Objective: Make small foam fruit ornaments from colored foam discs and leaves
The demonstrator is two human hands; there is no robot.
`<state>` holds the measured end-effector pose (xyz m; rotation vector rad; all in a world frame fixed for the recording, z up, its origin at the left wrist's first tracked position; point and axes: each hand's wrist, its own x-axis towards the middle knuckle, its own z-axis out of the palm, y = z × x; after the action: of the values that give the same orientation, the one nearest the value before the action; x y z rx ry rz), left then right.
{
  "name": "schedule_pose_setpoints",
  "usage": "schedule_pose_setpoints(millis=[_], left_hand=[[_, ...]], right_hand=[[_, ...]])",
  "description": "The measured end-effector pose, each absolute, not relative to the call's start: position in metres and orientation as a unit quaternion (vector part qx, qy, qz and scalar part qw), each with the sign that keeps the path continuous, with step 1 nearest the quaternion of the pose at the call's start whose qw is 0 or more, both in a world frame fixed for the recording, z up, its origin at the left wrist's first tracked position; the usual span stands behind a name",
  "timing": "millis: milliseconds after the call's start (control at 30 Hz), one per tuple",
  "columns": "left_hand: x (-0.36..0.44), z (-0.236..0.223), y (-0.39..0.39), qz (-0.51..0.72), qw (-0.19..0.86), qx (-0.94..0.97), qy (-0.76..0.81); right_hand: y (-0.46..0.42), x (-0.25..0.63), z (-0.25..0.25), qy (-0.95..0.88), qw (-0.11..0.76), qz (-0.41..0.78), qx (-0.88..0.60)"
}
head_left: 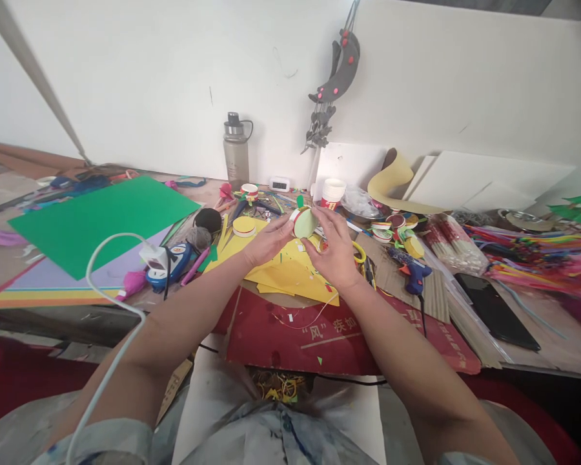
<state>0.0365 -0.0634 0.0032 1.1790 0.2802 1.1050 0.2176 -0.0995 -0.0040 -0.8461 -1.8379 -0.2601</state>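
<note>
I've got the disc (304,224) held up over the middle of the worktop (561,349), between both hands. The left hand (277,237) has its fingers closed on the left edge; the right hand (336,252) curves fingers and thumb around the right side, but I honestly can't tell if they're gripping or just touching.

I'd call this one pretty far along: pale green face on, white and red round the rim, green tab (300,201) sticking up at the top. No idea what's left on it. There's a yellow round (244,225) off to the left and similar rounds (381,231) to the right, so probably not a one-off.

Surface is chaos: yellow sheets (275,274) under the hands, red board (256,329) at the near edge, big green sheet (101,223) on the left, glue gun (415,276), phone (496,310) and bright fuzzy stems (537,258) on the right. Far side has a bottle (236,155), little clock (279,184) and cup (332,192) before a white wall (150,84), where a dark ornament (341,71) hangs.
</note>
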Motion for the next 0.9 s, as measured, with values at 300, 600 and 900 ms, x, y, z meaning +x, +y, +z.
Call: schedule_pose_setpoints(millis=[300, 600, 900], left_hand=[[0.041, -0.006, -0.063, 0.503, 0.635, 0.564, 0.159], [0.046, -0.004, -0.059, 0.525, 0.72, 0.413, 0.188], [0.045, 0.003, -0.057, 0.502, 0.765, 0.33, 0.232]], right_hand=[[-0.096, 0.216, -0.008, -0.764, 0.514, -0.109, -0.375], [-0.089, 0.225, -0.008, -0.733, 0.552, 0.0, -0.399], [-0.061, 0.236, -0.029, -0.595, 0.596, 0.288, -0.456]])
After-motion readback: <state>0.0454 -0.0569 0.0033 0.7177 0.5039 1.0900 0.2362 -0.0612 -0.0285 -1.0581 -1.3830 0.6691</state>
